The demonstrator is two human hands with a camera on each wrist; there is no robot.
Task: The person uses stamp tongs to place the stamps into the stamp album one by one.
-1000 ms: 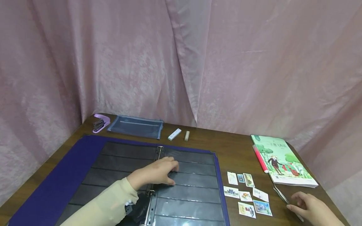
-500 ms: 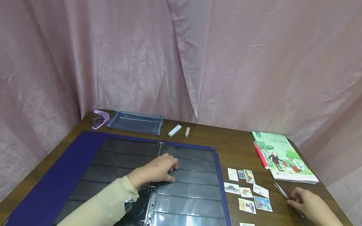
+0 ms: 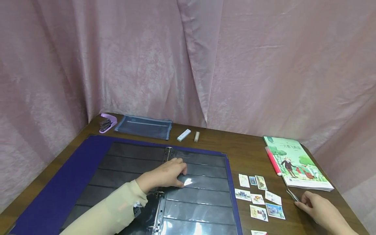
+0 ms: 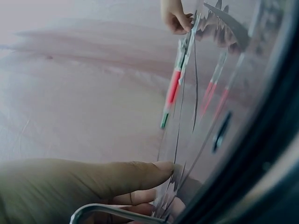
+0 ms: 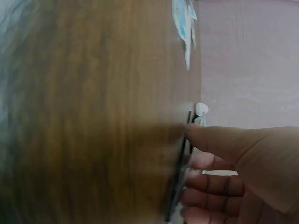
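Observation:
A blue stamp album (image 3: 61, 173) lies spread on the table, its dark pages divided into clear strip pockets. My left hand (image 3: 164, 174) rests on the right-hand page (image 3: 202, 195) beside the metal rings, thumb stretched out and fingers bent onto the page. At the right, my right hand (image 3: 318, 207) pinches metal tweezers (image 3: 292, 195) between thumb and fingers, their tips pointing away toward the book. The right wrist view has the tweezers (image 5: 180, 168) low over the wooden table. Several small stamps (image 3: 257, 199) lie between the album and the right hand.
A green picture book (image 3: 298, 163) with a red marker (image 3: 273, 161) along its left side lies at the back right. Along the back edge are a purple stapler (image 3: 108, 123), a blue mesh pouch (image 3: 144, 127), a white box (image 3: 183, 135) and a small beige stick (image 3: 196, 136).
The head view has shifted slightly, bringing another stamp in at the bottom edge. My right hand has drawn slightly left along the tweezers; my left hand stays on the page.

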